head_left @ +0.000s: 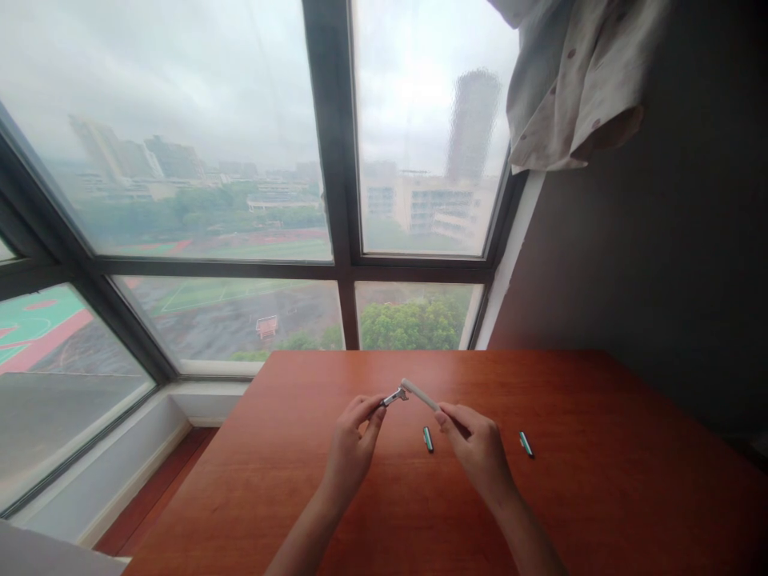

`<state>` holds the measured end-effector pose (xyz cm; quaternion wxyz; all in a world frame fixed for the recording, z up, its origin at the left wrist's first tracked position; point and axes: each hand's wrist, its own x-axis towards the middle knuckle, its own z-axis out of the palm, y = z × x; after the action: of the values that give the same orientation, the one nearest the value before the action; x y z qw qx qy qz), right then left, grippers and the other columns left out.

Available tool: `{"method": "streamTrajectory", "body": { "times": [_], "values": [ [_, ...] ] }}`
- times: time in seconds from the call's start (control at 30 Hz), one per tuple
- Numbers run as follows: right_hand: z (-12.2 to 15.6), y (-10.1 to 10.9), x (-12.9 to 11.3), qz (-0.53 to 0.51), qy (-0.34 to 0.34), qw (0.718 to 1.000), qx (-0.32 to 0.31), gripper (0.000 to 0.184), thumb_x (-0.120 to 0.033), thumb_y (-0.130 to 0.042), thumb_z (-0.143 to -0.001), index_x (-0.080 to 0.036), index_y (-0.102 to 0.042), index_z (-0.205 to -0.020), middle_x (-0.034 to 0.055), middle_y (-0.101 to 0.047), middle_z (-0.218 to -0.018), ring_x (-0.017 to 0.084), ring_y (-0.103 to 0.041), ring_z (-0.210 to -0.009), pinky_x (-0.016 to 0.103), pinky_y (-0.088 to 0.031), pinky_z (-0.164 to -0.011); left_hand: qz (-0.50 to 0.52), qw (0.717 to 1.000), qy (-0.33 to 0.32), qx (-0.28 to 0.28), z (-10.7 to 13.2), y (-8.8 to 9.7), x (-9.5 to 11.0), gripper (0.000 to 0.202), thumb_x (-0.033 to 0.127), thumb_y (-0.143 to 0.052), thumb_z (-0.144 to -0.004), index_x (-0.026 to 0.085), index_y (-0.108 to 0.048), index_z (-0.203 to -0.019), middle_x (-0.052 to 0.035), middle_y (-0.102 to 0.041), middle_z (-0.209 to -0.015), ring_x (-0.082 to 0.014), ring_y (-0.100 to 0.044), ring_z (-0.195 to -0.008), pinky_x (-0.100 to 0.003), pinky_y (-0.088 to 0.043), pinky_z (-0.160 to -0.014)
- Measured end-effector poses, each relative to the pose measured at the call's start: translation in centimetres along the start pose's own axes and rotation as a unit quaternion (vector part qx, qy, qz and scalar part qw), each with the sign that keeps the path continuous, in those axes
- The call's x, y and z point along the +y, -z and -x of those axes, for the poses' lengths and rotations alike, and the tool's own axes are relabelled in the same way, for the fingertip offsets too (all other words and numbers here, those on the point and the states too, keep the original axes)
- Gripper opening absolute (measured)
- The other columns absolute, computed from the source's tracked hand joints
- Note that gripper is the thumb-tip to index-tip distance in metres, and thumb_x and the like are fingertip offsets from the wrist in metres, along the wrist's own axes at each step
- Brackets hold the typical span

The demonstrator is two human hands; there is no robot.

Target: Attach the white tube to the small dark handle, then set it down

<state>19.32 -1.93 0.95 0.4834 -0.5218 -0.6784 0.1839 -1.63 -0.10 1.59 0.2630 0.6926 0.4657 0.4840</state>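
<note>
My left hand (354,440) is closed, its thumb and fingers pinching a silver-and-dark razor handle (393,397) whose bare head end points up and right. Closed as well, my right hand (477,444) grips a slim, pale toothbrush (423,395) slanting up to the left. The toothbrush's tip meets or nearly meets the razor handle's head; contact is too small to make out. Just left of my right hand a razor cartridge (428,439) with a teal strip lies on the table. Another razor cartridge (526,444) lies to the right of that hand.
The reddish-brown wooden table (282,456) reaches to the window frame (345,272). A dark wall (624,264) borders its right side. Above, a light buttoned shirt (576,88) hangs at the upper right. A white ledge (138,456) runs along the left.
</note>
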Motion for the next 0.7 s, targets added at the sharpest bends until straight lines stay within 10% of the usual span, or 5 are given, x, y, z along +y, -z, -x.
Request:
{"method": "streamTrajectory", "body": {
  "times": [0.7],
  "values": [
    [0.13, -0.22, 0.05, 0.002, -0.008, 1.0, -0.007, 0.027, -0.035, -0.052, -0.089, -0.016, -0.073, -0.089, 0.0059, -0.07, -0.074, 0.018, -0.064, -0.065, 0.023, -0.045, -0.061, 0.037, 0.999, 0.015, 0.027, -0.16, 0.17, 0.03, 0.024, 0.033, -0.053, -0.087, 0.017, -0.068, -0.098, -0.0081, -0.066, -0.09, -0.0211, -0.061, -0.084, -0.029, -0.049, -0.074]
  ]
}}
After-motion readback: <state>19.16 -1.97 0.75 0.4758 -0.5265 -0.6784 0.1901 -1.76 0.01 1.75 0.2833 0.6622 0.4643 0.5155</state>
